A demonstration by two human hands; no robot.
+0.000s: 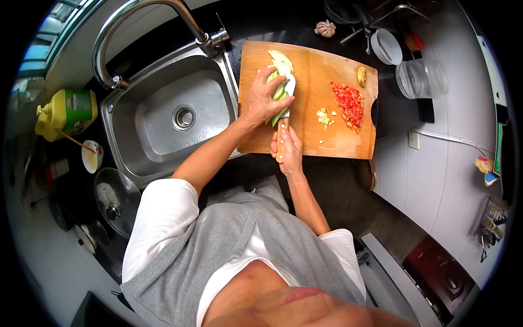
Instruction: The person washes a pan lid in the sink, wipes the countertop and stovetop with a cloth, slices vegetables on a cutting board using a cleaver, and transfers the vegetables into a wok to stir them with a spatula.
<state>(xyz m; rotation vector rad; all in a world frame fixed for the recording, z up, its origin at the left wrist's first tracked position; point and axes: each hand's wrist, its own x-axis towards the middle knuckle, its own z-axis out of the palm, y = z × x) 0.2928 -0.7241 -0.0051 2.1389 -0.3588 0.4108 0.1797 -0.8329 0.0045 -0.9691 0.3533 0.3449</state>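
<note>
On the left part of a wooden cutting board (pixel 310 71) lie pale green vegetable slices (pixel 281 61). My left hand (pixel 263 99) rests over them, its fingers spread and bent, touching the slices and the knife blade. My right hand (pixel 289 148) is wrapped round the wooden handle of a knife (pixel 283 128); the blade points away from me beside the slices. Chopped red pepper (pixel 349 106) lies in a heap on the board's right side, with chopped garlic (pixel 324 117) next to it and a yellowish piece, perhaps ginger (pixel 362 77), behind.
Left of the board is a steel sink (pixel 163 117) under a curved faucet (pixel 155 4). A garlic bulb (pixel 325 29), a white bowl (pixel 387 46) and clear containers (pixel 417 80) stand behind and to the right. A yellow-green jug (pixel 72 114) and a glass lid (pixel 116 200) are at the left.
</note>
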